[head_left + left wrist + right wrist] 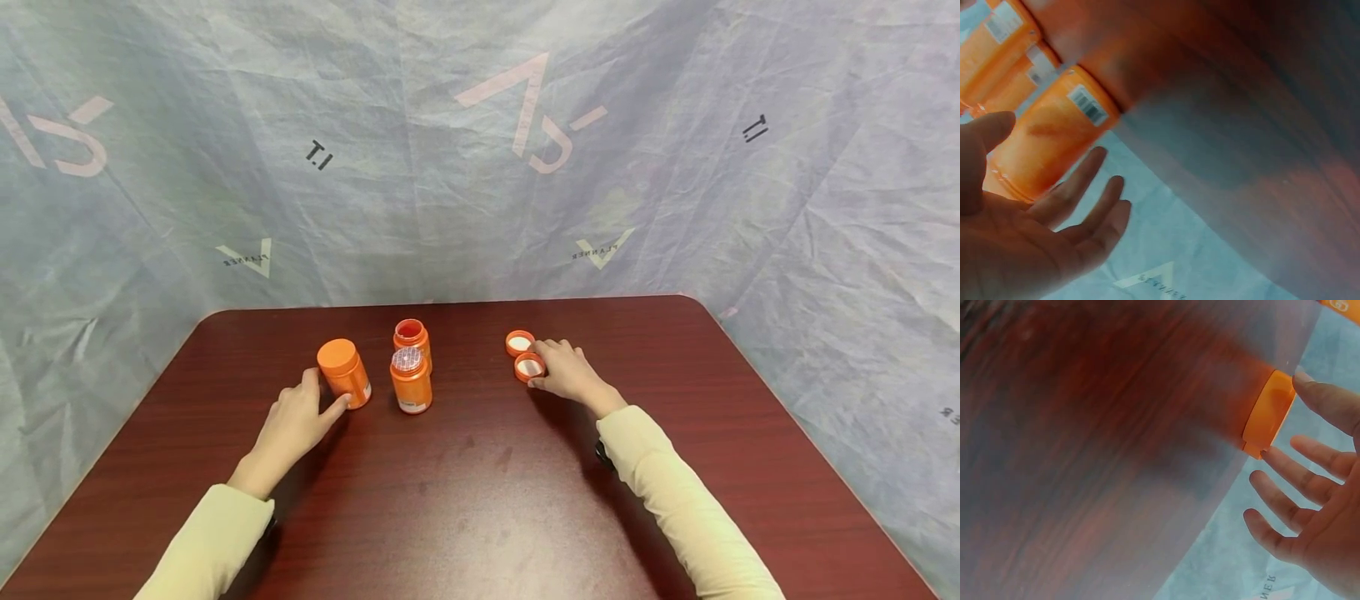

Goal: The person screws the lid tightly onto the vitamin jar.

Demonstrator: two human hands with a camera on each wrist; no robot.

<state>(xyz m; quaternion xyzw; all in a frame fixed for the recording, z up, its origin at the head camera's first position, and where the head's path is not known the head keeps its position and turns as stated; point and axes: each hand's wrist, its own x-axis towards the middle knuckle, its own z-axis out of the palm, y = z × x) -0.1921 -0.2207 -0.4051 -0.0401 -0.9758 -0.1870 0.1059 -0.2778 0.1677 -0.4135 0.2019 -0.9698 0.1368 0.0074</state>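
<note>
My left hand is beside a capped orange pill bottle, thumb at its near side and other fingers to its left. In the left wrist view, these fingers are loosely spread around the bottle. Right of it stands an uncapped orange bottle with a printed seal, partly covering another bottle with an open mouth. My right hand has relaxed fingers around the nearer orange cap. Its thumb tip appears to touch that cap; firm contact elsewhere cannot be told. Behind lies a second upturned cap.
A dark red-brown wooden table carries everything, its rounded far edge just behind the bottles and caps. Printed grey-blue fabric hangs around the back and sides.
</note>
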